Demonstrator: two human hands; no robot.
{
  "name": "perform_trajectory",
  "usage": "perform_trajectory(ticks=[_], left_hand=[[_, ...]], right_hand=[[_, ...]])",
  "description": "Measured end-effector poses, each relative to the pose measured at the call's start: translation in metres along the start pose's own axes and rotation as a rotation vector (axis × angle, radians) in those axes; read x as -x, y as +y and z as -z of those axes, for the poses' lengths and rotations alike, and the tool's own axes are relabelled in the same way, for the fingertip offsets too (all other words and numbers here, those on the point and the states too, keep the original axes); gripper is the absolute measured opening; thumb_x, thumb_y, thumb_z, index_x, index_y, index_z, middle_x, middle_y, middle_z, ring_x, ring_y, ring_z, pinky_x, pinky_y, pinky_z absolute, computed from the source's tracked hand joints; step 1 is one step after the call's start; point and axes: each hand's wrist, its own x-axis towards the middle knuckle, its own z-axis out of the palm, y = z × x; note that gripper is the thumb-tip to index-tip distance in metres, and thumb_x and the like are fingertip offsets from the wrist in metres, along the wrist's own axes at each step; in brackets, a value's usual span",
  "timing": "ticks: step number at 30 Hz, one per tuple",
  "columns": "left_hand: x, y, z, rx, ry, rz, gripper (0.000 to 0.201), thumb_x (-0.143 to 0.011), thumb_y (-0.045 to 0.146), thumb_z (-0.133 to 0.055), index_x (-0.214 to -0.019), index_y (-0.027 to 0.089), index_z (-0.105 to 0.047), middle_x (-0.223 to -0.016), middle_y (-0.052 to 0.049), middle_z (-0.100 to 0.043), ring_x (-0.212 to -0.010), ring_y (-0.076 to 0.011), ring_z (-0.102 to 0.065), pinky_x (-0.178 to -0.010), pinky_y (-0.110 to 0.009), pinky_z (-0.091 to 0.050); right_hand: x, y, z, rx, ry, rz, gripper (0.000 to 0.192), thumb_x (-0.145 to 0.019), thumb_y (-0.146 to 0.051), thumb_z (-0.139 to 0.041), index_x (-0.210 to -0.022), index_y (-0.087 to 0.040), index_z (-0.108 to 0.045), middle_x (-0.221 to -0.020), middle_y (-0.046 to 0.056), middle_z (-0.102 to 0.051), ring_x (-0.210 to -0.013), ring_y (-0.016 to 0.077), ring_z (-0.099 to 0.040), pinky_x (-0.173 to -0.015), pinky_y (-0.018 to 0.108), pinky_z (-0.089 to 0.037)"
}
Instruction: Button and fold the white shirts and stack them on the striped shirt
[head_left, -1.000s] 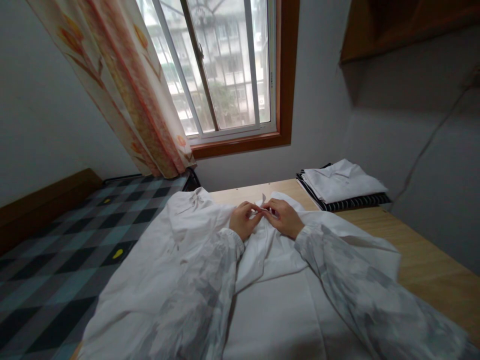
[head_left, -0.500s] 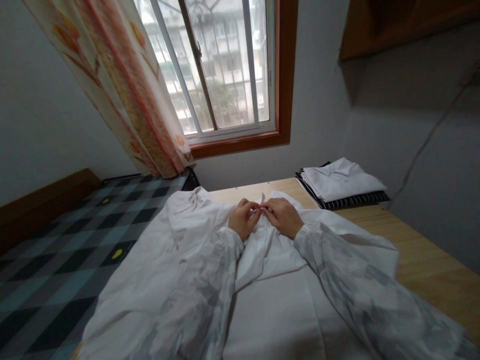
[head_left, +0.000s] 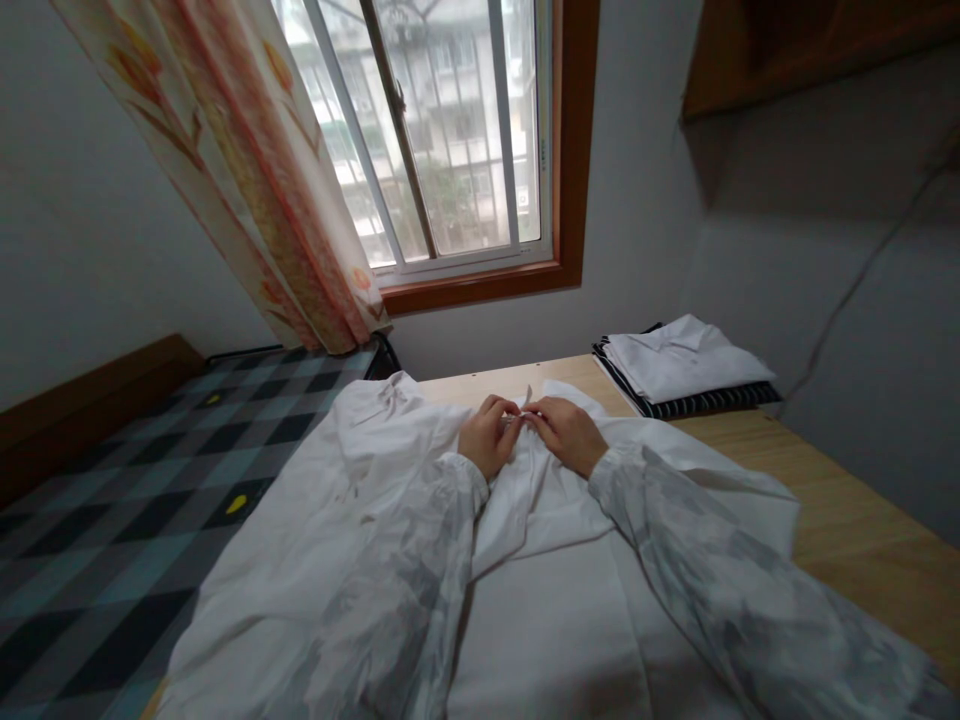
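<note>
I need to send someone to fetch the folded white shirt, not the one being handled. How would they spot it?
Below the window, follow the wooden table to its far right corner. The folded white shirt lies there atop a striped garment, unlike the spread white shirt.

Both arms in long loose sleeves: thin, slightly sheer fabric, pale grey-white with a mottled cloudy print. Left sleeve bunches at a gathered cuff, same on the right sleeve. Left hand and right hand bare, no gloves.
</note>
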Motion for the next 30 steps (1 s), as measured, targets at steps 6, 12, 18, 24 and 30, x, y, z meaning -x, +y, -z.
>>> perform_trajectory(ticks=[6, 12, 18, 24, 30], left_hand=[[-0.0009, -0.0002, 0.004, -0.092, -0.064, -0.048, 0.015, -0.107, 0.037, -0.06, -0.108, 0.024, -0.068, -0.112, -0.005, -0.071, -0.092, -0.018, -0.072, -0.079, -0.029, -0.053], [-0.0017, 0.0011, 0.0048, -0.16, -0.072, -0.052, 0.018, -0.109, 0.039, -0.057, -0.11, 0.024, -0.067, -0.114, -0.005, -0.072, -0.089, -0.0175, -0.072, -0.075, -0.029, -0.051], [-0.0031, -0.0031, 0.0046, -0.189, -0.101, -0.077, 0.019, -0.109, 0.039, -0.055, -0.109, 0.024, -0.067, -0.114, -0.004, -0.073, -0.084, -0.0161, -0.071, -0.072, -0.028, -0.05], [-0.0009, -0.0004, 0.0036, -0.198, -0.07, -0.046, 0.015, -0.108, 0.036, -0.056, -0.109, 0.024, -0.064, -0.114, -0.004, -0.072, -0.086, -0.0165, -0.072, -0.074, -0.028, -0.051], [-0.002, 0.0015, 0.0008, -0.123, -0.104, -0.023, 0.012, -0.107, 0.034, -0.056, -0.11, 0.024, -0.063, -0.115, -0.004, -0.07, -0.083, -0.0159, -0.071, -0.075, -0.029, -0.052]], right_hand=[[0.0003, -0.001, 0.0, -0.007, -0.027, -0.011, 0.023, -0.111, -0.026, -0.052, -0.107, -0.021, -0.074, -0.103, 0.01, -0.077, -0.099, 0.0253, -0.07, -0.093, 0.036, -0.051], [0.0015, -0.0012, -0.0008, -0.06, 0.017, -0.107, 0.019, -0.108, -0.03, -0.059, -0.105, -0.021, -0.075, -0.1, 0.008, -0.078, -0.093, 0.0229, -0.071, -0.088, 0.033, -0.051], [0.0021, 0.0028, -0.0033, -0.066, 0.03, -0.146, 0.018, -0.107, -0.031, -0.061, -0.099, -0.021, -0.073, -0.097, 0.007, -0.077, -0.088, 0.022, -0.069, -0.084, 0.032, -0.049], [0.0003, -0.0019, -0.0033, -0.089, 0.024, -0.139, 0.014, -0.105, -0.03, -0.06, -0.097, -0.021, -0.067, -0.093, 0.006, -0.072, -0.085, 0.0207, -0.066, -0.08, 0.031, -0.047], [0.0011, -0.0041, -0.0065, -0.025, 0.007, -0.17, 0.007, -0.1, -0.025, -0.062, -0.094, -0.021, -0.064, -0.088, 0.002, -0.066, -0.078, 0.0182, -0.06, -0.075, 0.029, -0.044]])
